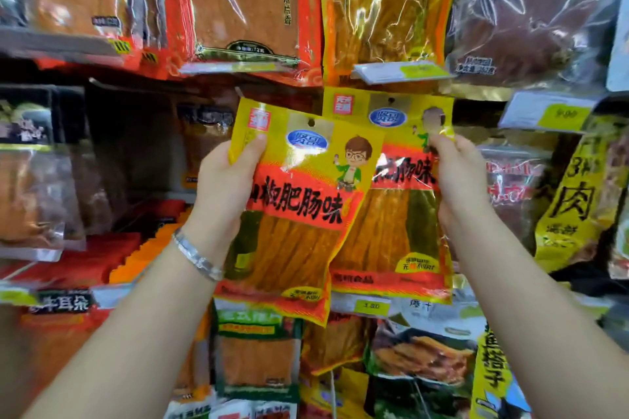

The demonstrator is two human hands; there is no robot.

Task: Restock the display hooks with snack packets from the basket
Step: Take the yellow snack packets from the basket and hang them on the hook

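Left hand grips a tilted yellow snack packet by its upper left edge, thumb in front — right hand pinches the second packet, overlapped just right

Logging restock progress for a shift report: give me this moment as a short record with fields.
left hand: grips tilted yellow-and-red plastic snack packet at its upper left edge
right hand: pinches upright matching packet near its top right corner
overlap: tilted packet covers the upright one's left side
on hook: cannot tell
left wrist: silver bracelet
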